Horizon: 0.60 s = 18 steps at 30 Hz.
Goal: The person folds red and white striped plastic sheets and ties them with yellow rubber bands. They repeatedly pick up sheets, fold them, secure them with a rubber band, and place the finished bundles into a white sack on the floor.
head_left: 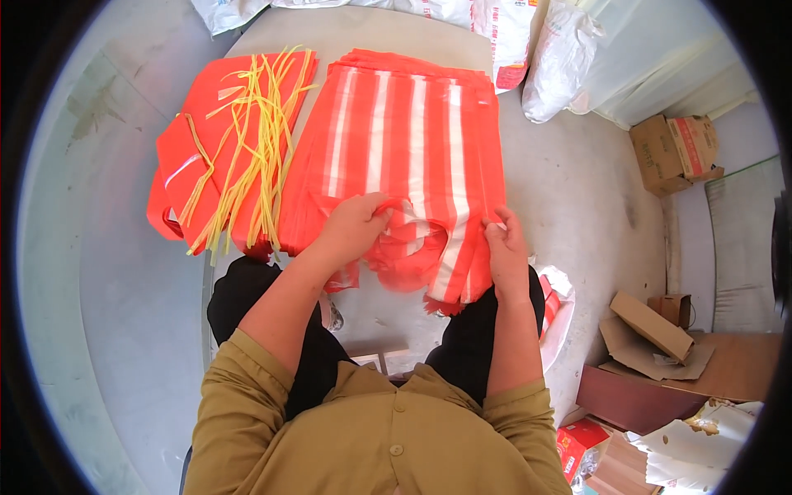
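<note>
A stack of thin red sheets with white stripes (396, 124) lies flat on the table before me. Their near ends hang over the edge toward my lap, wrinkled and slightly blurred. My left hand (356, 227) is closed on the top red striped sheet, bunching it up near the middle of the near side. At the right side, my right hand (505, 239) pinches the sheet's edge between thumb and fingers. Left of the stack is a pile of red pieces (210, 103). A bundle of loose yellow strips (256, 157) lies across that pile.
White printed sacks (503, 33) stand along the table's far side, with a white plastic bag (561, 62) beside them. To the right are a cardboard box (672, 153) and flattened cardboard (652, 334) on a brown wooden surface. A white bag with red material (557, 309) sits by my right knee.
</note>
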Each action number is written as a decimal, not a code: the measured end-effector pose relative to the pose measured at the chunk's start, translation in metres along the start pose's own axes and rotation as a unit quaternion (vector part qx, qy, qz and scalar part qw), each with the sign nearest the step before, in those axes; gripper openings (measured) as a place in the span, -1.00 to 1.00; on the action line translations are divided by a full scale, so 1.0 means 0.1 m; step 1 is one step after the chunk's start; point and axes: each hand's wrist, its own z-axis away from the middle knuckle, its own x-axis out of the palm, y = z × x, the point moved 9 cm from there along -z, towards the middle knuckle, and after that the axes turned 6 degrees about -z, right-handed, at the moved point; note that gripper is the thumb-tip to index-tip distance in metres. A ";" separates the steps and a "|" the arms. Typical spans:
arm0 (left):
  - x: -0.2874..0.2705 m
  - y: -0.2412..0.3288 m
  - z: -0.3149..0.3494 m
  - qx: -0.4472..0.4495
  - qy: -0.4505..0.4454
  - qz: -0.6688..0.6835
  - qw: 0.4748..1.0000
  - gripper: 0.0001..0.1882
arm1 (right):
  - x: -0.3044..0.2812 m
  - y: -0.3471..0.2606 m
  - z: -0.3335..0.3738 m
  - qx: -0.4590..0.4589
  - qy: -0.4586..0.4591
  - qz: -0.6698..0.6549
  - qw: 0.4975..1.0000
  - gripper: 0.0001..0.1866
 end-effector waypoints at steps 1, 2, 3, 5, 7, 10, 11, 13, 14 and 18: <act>-0.01 0.00 0.00 -0.003 0.002 0.005 1.000 -0.70 | 0.04 0.03 -0.04 -0.012 -0.011 0.021 1.000 -0.49; -0.01 -0.01 0.00 -0.006 0.005 0.009 1.000 -0.70 | 0.06 0.05 -0.08 -0.019 -0.015 0.038 0.999 -0.49; 0.00 -0.03 0.00 -0.014 0.001 0.019 1.000 -0.70 | 0.08 0.07 -0.13 -0.026 -0.019 0.056 0.998 -0.49; 0.01 -0.10 0.00 -0.032 -0.006 0.039 0.999 -0.70 | 0.16 -0.03 -0.18 -0.058 -0.022 0.092 0.994 -0.48; 0.03 -0.14 -0.01 -0.029 -0.012 0.040 0.999 -0.69 | 0.23 -0.18 -0.21 -0.106 -0.017 0.128 0.986 -0.48; 0.02 -0.13 -0.02 -0.023 -0.017 0.036 0.999 -0.69 | 0.28 -0.09 -0.31 -0.077 -0.018 0.085 0.993 -0.49; 0.03 -0.11 -0.02 -0.020 -0.018 0.033 0.999 -0.69 | 0.28 -0.08 -0.34 -0.081 -0.018 0.098 0.992 -0.49; 0.04 -0.14 -0.02 -0.027 -0.023 0.055 0.998 -0.69 | 0.27 -0.08 -0.38 -0.089 -0.018 0.124 0.988 -0.49; 0.05 -0.14 -0.02 -0.031 -0.025 0.066 0.997 -0.69 | 0.26 -0.08 -0.38 -0.085 -0.017 0.116 0.990 -0.49; 0.02 -0.05 0.02 -0.053 -0.044 0.016 0.998 -0.69 | 0.18 -0.08 -0.29 -0.050 -0.010 0.059 0.997 -0.43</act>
